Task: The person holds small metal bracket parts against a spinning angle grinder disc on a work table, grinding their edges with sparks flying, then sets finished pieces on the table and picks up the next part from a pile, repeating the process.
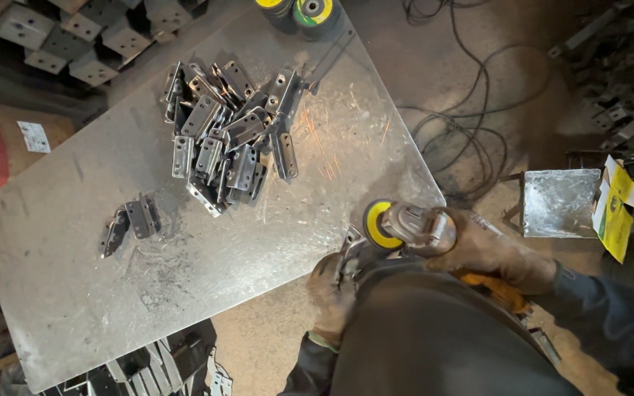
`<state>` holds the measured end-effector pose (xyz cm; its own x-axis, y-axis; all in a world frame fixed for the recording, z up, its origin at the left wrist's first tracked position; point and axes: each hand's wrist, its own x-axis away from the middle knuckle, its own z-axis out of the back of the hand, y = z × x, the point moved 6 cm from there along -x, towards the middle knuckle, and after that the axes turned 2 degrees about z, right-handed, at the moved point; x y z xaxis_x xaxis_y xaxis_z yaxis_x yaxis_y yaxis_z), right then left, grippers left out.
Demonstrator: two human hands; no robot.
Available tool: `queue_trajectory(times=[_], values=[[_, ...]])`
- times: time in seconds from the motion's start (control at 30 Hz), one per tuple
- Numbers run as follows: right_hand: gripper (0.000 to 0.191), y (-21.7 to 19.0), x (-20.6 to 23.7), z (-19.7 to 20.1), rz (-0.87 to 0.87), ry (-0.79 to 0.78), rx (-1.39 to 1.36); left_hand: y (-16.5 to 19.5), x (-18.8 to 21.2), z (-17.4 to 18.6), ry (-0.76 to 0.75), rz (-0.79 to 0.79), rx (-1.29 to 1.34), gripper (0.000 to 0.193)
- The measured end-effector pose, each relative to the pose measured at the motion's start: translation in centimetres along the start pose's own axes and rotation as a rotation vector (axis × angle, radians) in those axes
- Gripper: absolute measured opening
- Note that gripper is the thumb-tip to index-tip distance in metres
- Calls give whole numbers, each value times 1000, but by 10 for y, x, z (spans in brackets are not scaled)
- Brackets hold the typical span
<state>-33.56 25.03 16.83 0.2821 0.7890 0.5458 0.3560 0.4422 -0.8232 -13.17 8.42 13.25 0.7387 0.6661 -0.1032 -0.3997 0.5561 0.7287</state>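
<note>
Your gloved right hand (pixel 489 253) is clamped around the body of the angle grinder with the yellow flap disc (pixel 405 227), disc facing the work so orange sparks (pixel 324 147) throw away from you across the sheet. Your gloved left hand (pixel 332 290) is closed on a small grey steel bracket (pixel 351 246), pinning it at the near edge of the scratched steel tabletop (pixel 75 257), likely to steady it under the disc. The bracket looks dull, folded, partly hidden. Beyond lie a heap of like brackets (pixel 229 139), a smaller bracket group (pixel 130 224), and black cables (pixel 464 125) on the floor.
</note>
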Motion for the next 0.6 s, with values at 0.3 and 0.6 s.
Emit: queue_trajectory(times=[0.3,0.6], values=[[69,-4,10,7,-27,-3,26,-25,23,-25,-105,389,677,16],[75,-22,6,2,-53,-68,74,-31,31,-39,-184,332,833,11]])
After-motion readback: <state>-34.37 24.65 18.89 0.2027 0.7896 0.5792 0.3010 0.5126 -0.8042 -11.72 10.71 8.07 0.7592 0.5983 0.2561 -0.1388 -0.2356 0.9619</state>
